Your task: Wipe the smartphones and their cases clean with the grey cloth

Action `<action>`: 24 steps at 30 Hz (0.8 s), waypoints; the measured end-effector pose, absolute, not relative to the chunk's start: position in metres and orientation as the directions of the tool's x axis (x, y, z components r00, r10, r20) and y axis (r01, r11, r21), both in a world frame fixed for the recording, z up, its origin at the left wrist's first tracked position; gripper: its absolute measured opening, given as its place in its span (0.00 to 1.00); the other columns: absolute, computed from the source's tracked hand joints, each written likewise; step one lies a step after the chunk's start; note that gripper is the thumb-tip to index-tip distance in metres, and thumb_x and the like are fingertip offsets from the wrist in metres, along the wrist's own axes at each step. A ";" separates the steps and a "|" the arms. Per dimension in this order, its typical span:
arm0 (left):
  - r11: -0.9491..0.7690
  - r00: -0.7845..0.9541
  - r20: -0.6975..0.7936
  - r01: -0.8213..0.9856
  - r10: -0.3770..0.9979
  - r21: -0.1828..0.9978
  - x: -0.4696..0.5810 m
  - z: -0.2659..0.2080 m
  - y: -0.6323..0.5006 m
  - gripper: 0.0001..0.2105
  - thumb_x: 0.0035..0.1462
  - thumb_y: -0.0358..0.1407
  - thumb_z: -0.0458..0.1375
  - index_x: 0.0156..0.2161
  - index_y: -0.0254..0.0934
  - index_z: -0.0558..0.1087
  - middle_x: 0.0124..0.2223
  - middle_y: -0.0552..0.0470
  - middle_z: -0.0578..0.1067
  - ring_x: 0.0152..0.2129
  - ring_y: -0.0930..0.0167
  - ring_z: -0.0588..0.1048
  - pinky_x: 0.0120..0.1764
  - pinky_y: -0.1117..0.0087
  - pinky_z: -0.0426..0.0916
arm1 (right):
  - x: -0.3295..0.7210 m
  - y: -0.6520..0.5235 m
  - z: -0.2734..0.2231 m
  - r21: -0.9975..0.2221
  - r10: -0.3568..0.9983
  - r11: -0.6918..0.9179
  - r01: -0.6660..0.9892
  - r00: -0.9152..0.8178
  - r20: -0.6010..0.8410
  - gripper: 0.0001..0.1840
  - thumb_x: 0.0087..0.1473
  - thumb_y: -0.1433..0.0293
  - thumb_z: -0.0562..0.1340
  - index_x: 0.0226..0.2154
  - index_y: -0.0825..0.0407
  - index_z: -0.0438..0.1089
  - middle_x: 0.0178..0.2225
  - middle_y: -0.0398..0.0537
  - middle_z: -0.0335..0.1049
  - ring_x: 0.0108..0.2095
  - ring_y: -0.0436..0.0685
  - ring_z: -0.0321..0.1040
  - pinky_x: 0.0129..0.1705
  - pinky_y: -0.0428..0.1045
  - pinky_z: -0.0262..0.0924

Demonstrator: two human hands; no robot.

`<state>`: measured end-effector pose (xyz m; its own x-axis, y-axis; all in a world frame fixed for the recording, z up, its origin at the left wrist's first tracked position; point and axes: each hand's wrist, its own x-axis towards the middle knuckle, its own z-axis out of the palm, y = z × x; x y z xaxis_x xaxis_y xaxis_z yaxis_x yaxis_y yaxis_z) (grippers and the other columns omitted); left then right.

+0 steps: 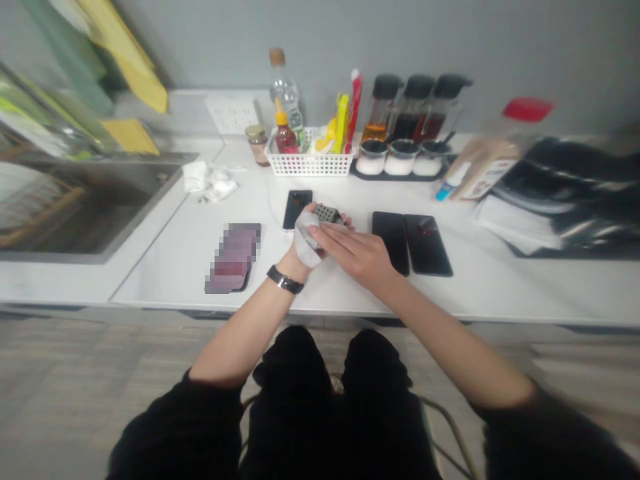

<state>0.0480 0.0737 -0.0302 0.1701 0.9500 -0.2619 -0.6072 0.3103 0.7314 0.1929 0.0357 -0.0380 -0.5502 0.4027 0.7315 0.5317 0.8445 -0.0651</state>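
Observation:
My left hand [299,261], with a dark watch on its wrist, is closed around a small grey block dotted with dark holes [327,213]; its exact kind is unclear. A white tissue [306,239] lies over the palm and the near part of the block. From the right, my right hand [361,255] presses the tissue with its fingers held together, hiding much of the block. Just behind my hands lies a black phone [296,208]. Two dark flat phone-like slabs [391,241] [428,244] rest side by side to the right.
A pixelated flat device [234,259] lies left on the counter [165,267], near crumpled tissues [213,181]. Behind stand a white basket [313,165] of bottles and packets, a condiment rack [395,176] and a red-capped container [493,160]. A sink [115,233] is at far left.

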 end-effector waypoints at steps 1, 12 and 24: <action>0.300 0.162 -0.257 -0.641 0.953 0.707 0.048 -0.026 0.073 0.20 0.72 0.44 0.46 0.33 0.38 0.72 0.28 0.47 0.78 0.32 0.65 0.81 0.48 0.58 0.79 | 0.197 0.034 -0.042 -0.007 0.370 0.835 0.550 -0.554 0.746 0.19 0.72 0.75 0.60 0.61 0.51 0.77 0.58 0.52 0.81 0.57 0.59 0.81 0.61 0.53 0.77; 0.227 0.123 -0.198 -0.697 0.972 0.680 0.064 -0.042 0.064 0.20 0.76 0.48 0.43 0.54 0.44 0.75 0.53 0.43 0.81 0.58 0.55 0.79 0.57 0.47 0.76 | 0.160 0.037 -0.027 -0.430 0.802 0.596 0.679 -0.477 0.358 0.39 0.78 0.56 0.47 0.74 0.72 0.54 0.75 0.73 0.53 0.78 0.70 0.49 0.79 0.66 0.45; 0.356 0.262 -0.242 -0.696 0.934 0.624 0.060 -0.027 0.067 0.25 0.73 0.58 0.50 0.52 0.40 0.77 0.34 0.50 0.82 0.52 0.56 0.83 0.59 0.49 0.76 | 0.195 0.001 -0.031 -0.554 0.834 0.524 0.647 -0.520 0.182 0.47 0.74 0.43 0.43 0.80 0.56 0.37 0.80 0.63 0.38 0.81 0.68 0.33 0.79 0.72 0.35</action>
